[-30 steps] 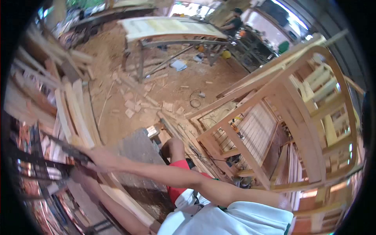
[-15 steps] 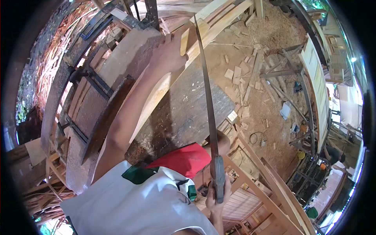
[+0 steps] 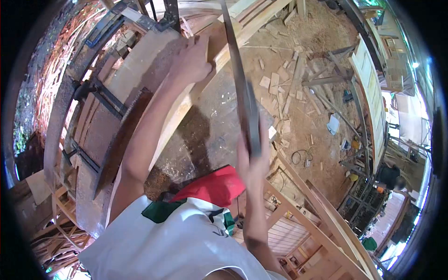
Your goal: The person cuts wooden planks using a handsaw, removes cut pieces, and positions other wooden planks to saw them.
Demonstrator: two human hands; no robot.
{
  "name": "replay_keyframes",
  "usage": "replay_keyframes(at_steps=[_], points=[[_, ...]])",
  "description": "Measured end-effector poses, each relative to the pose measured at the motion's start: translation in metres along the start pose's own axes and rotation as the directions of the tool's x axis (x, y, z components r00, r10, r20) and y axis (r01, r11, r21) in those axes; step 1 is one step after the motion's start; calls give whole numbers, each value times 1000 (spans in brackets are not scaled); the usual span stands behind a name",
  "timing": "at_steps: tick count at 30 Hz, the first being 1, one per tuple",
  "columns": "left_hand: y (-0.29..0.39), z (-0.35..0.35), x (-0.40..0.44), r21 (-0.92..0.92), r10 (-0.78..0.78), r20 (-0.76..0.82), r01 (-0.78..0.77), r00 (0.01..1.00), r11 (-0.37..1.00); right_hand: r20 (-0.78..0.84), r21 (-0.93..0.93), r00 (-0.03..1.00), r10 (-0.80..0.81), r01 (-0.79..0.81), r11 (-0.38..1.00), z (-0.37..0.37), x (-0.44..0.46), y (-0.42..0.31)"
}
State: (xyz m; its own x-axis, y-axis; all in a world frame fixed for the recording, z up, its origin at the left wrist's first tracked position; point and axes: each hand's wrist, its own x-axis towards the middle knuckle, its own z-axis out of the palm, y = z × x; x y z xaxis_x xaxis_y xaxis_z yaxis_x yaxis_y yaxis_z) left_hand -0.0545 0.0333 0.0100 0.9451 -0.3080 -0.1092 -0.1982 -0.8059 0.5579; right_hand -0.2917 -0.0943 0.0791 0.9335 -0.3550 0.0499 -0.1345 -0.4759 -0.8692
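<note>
The right hand (image 3: 253, 161), closed round the handle of the saw (image 3: 239, 77), had swung forward past the red shorts (image 3: 215, 185), its blade across the board (image 3: 179, 104). The left hand (image 3: 190, 63) stayed on that board, fingers bent; whether it gripped, I couldn't tell.

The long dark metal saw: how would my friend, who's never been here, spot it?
From the person's white shirt at the bottom, go up to their right grip. It holds the long dark metal saw, pointing to the top edge. The saw is thin and dark, unlike the pale wooden board nearby.
</note>
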Motion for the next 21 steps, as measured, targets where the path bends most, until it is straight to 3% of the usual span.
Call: replay_keyframes(at_steps=[1,3,5,7,9,10,11,14,16,17,19,21], points=[[1,-2,-1,-26,14,5,-14,1000,1000,37,-202,999,35,-27,979,-21,-54,14],[0,8,4,-10,10,5,-10,1000,1000,103,-129,978,184,-170,977,-64,-147,11],[-4,9,5,23,-8,-11,8,1000,1000,-16,-99,996,83,-84,992,-71,-186,17],[1,3,3,53,13,-2,-13,1000,999,0,-53,999,46,-46,998,-47,-140,20],[7,-5,0,83,-2,-16,4,1000,997,-27,-109,995,-92,88,990,-1,-47,48],[11,-3,-5,100,-26,-13,27,1000,995,-85,76,993,-81,87,993,34,16,46],[6,3,-8,84,-26,-18,28,999,996,-116,44,985,-126,132,990,59,78,41],[-14,11,-3,148,67,-84,-54,994,988,-9,219,991,-132,131,967,60,168,-23],[-13,11,-4,-7,52,-41,-52,998,999,-32,163,987,-156,159,974,53,137,-17],[-12,10,0,-4,54,-40,-54,998,999,-77,115,980,-184,192,975,47,114,-12],[-14,16,5,47,92,-81,-88,993,995,-96,26,993,-68,70,997,15,21,2],[-16,21,7,25,75,-82,-73,994,997,-29,-42,999,-32,31,999,-34,-88,34]])
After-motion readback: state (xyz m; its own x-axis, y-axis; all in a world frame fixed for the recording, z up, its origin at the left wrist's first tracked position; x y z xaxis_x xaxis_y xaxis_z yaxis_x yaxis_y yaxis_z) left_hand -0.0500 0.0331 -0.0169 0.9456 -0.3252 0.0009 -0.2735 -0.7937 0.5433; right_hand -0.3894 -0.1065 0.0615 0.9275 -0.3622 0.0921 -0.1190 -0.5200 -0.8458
